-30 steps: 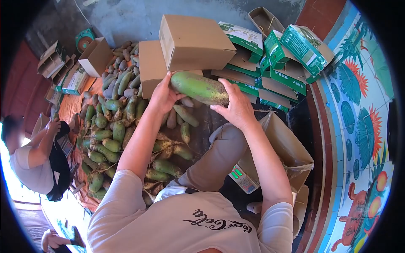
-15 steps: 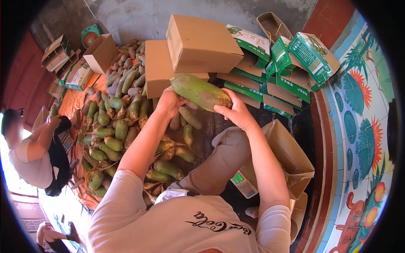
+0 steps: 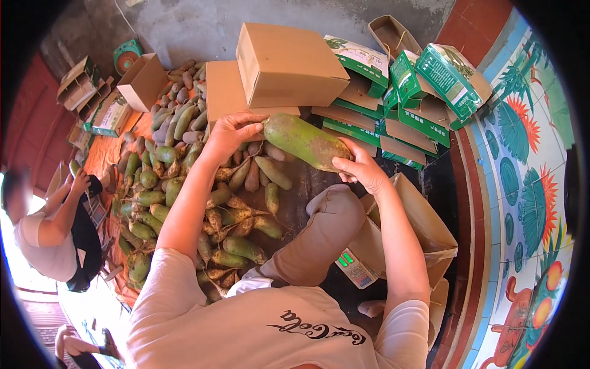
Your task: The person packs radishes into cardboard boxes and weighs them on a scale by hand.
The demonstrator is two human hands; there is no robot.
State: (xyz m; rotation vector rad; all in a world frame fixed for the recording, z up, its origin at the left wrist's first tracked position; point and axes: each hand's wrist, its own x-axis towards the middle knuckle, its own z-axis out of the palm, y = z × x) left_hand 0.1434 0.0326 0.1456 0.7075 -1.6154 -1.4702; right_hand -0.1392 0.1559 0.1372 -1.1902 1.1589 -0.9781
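Radish (image 3: 304,140) held off floor over right edge of pile (image 3: 178,178). Long axis slanted: upper end toward left hand (image 3: 230,132), lower end toward right hand (image 3: 364,169). Box (image 3: 289,58) just behind, cartons (image 3: 424,80) further right, knee (image 3: 335,209) below. Left hand's fingers curled over upper end; right hand grips lower end from beneath.

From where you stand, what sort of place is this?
Probably a vegetable packing yard, perhaps on a farm. A heap of green radishes lies on the ground, cartons are stacked beside it, and a small scale sits nearby. The left hand and right hand hold one large radish.
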